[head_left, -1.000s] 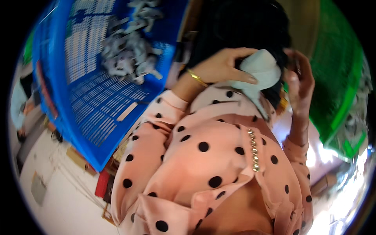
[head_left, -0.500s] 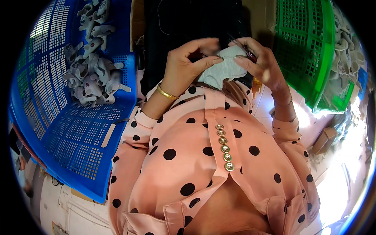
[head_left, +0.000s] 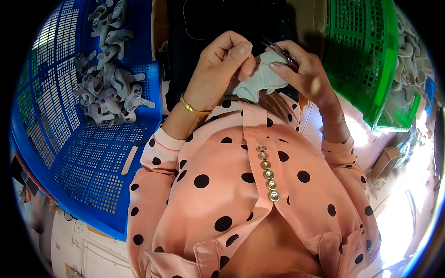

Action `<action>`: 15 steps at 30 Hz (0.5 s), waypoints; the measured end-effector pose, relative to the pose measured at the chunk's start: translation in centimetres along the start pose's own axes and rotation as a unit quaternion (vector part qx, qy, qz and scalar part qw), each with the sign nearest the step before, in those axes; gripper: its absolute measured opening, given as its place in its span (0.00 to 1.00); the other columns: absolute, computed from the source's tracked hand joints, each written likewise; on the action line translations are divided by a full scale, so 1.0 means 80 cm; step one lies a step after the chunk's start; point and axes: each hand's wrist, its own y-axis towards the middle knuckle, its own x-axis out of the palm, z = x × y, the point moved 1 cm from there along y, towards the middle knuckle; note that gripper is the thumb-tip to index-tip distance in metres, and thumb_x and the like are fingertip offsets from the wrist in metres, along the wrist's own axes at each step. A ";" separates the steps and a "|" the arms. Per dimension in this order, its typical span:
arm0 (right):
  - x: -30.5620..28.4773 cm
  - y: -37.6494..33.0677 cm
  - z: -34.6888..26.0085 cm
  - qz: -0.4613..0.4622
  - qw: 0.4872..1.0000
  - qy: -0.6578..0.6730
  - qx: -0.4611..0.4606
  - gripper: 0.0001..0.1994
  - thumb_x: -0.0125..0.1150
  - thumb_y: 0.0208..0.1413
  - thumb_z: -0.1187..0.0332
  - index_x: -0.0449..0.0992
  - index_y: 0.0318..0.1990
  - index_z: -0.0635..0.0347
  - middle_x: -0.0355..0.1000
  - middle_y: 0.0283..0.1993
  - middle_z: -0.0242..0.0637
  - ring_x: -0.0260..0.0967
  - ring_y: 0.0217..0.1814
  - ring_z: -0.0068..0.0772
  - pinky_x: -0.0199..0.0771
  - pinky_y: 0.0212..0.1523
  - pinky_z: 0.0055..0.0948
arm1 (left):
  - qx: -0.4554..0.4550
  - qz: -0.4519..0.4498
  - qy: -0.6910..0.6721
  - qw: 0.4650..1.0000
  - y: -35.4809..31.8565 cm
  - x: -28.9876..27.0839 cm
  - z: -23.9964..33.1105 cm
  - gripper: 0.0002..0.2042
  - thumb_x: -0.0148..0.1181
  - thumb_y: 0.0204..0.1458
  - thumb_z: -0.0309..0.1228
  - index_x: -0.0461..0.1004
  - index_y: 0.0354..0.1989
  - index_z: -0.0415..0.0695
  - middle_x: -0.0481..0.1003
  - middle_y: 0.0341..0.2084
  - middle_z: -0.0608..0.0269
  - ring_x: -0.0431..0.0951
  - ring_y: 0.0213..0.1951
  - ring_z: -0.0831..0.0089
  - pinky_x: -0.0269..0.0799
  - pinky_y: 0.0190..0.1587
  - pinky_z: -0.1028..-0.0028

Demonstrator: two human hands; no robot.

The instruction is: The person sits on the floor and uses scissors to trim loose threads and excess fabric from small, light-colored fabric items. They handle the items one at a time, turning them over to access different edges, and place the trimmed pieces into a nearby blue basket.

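My right hand (head_left: 308, 69) is closed on a small pale fabric piece (head_left: 266, 76), its thumb pressing on the upper edge. Slim dark scissors (head_left: 289, 60), probably thread snips, are also tucked in that hand, their thin tips pointing up and left. My left hand (head_left: 227, 58), with a gold bracelet on the wrist, is raised just left of the fabric. Its thumb and fingers are pinched together; whatever is between them is too small to make out. Part of the fabric's left side is hidden behind this hand.
A blue perforated crate (head_left: 99, 180) stands at left with a pile of grey sewn pieces with straps (head_left: 109, 90). At right is a green crate (head_left: 357, 69), with more grey pieces (head_left: 410, 60) beyond its edge. A cardboard box (head_left: 385, 163) sits lower right. Dark cloth (head_left: 222, 23) lies ahead.
My left hand has come off the fabric and moved up and slightly left, its fingers now pinched. The fabric stays in my right hand with the scissors.
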 end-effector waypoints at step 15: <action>0.006 -0.007 0.009 0.025 0.999 0.026 -0.007 0.20 0.67 0.54 0.60 0.71 0.47 0.66 0.71 0.29 0.41 0.65 0.29 0.24 0.69 0.33 0.23 | 0.134 0.034 0.414 0.900 -0.008 -0.009 -0.004 0.11 0.71 0.44 0.28 0.79 0.37 0.44 0.72 0.32 0.66 0.72 0.34 0.77 0.69 0.38 0.80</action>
